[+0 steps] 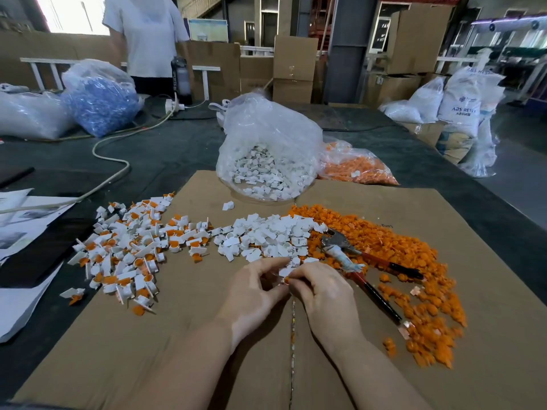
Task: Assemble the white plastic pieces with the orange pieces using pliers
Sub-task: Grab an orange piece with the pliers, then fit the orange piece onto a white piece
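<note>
Left hand (254, 287) and right hand (321, 287): both grips pinch white piece (285, 272) with orange piece (286, 280) at fingertips, above cardboard on worktop. Pliers (359, 266) lie ungripped, just right of right hand; long axis runs diagonally, handles toward near right. Right hand nearer.

Bag of blue parts (100, 109), white power cable (114, 168), dark bottle (181, 79), stacked cardboard boxes (293, 69), papers (26, 216)

A single wide-angle view from the person's head looks forward and down, close over the cardboard sheet (207, 335) on the desk (165, 149). Its upper part reaches across to stacked boxes (293, 69) far behind, with edges bowed by the lens.
</note>
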A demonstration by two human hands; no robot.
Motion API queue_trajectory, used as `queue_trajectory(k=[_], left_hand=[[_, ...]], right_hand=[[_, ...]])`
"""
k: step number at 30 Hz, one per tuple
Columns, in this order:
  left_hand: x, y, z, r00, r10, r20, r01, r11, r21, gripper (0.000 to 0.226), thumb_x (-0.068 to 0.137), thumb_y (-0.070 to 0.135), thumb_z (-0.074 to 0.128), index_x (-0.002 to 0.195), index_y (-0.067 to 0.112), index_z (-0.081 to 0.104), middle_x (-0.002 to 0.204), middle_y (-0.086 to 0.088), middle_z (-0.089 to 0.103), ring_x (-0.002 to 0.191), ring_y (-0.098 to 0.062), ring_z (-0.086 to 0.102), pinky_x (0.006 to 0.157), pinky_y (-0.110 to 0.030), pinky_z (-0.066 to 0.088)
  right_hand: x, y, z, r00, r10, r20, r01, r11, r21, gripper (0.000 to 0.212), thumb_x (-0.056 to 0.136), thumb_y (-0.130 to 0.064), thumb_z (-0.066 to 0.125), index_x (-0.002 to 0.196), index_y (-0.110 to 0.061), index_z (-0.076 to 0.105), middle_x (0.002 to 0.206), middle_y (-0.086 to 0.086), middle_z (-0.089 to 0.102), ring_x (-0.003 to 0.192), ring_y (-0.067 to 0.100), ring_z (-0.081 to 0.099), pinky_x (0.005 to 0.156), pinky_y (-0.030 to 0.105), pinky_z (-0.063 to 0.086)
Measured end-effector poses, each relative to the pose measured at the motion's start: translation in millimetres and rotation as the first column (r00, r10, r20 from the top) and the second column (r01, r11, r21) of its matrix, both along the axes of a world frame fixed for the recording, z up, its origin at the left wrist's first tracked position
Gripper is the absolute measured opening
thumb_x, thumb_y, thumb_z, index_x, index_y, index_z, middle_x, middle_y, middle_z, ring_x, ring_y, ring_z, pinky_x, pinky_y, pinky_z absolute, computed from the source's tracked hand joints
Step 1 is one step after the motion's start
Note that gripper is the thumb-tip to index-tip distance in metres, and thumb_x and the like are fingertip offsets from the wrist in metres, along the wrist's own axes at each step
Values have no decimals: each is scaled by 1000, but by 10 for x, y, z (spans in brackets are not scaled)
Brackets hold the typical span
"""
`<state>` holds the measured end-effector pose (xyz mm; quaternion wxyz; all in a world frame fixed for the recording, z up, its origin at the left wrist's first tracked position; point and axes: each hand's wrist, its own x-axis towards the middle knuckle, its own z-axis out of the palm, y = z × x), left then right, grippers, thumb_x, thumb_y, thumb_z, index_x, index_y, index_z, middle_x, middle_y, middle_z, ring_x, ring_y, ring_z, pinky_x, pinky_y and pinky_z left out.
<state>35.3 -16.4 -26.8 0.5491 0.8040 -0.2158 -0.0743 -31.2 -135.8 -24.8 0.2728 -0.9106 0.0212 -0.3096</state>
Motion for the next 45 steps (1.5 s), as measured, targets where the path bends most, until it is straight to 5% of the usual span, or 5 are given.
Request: queue_trajectory(k=[16, 22, 26, 35, 45], left_hand=[[-40, -9, 2, 992, -9, 127, -1, 997, 72, 30, 79, 15, 72, 107, 25, 67, 82, 18, 58, 74, 5, 53, 69, -6, 38], [-30, -8, 5, 996, 38, 75, -38, 999, 0, 30, 78, 9, 73, 103, 24, 66, 73, 11, 53, 62, 3, 48, 61, -6, 36], [-38, -3, 2, 995, 55, 87, -52, 998, -31, 28, 81, 11, 69, 98, 32, 63, 79, 11, 54, 68, 3, 50, 65, -8, 37], [166, 177, 44, 907, 418, 41, -418, 908, -22, 21, 88, 8, 60, 100, 23, 66, 98, 1, 41, 89, -9, 44, 94, -14, 30], [522, 502, 24, 797, 593, 117, -604, 773, 195, 38, 93, 6, 49, 130, 13, 53, 133, -10, 32, 112, -24, 49, 93, -22, 31]], right_hand=[[-20, 26, 15, 1000, -24, -5, 23, 999, -40, 13, 72, -1, 76, 71, -8, 65, 71, -1, 60, 73, 17, 58, 65, 21, 41], [-12, -41, -8, 996, -82, 22, 76, 980, 186, 3, 83, -11, 68, 85, -13, 69, 81, -7, 63, 82, 10, 57, 71, 22, 46], [-4, -39, -17, 993, -120, 5, 118, 984, 132, 6, 83, -7, 67, 85, -12, 70, 81, -5, 63, 82, 12, 58, 72, 19, 42], [25, -74, -62, 976, -185, -112, 194, 978, 81, 12, 87, -6, 61, 92, -12, 69, 90, -3, 64, 94, 12, 55, 79, 14, 33], [40, -80, -83, 963, -230, -138, 240, 969, 64, 15, 89, -4, 58, 97, -10, 70, 95, 1, 64, 98, 16, 55, 86, 20, 39]])
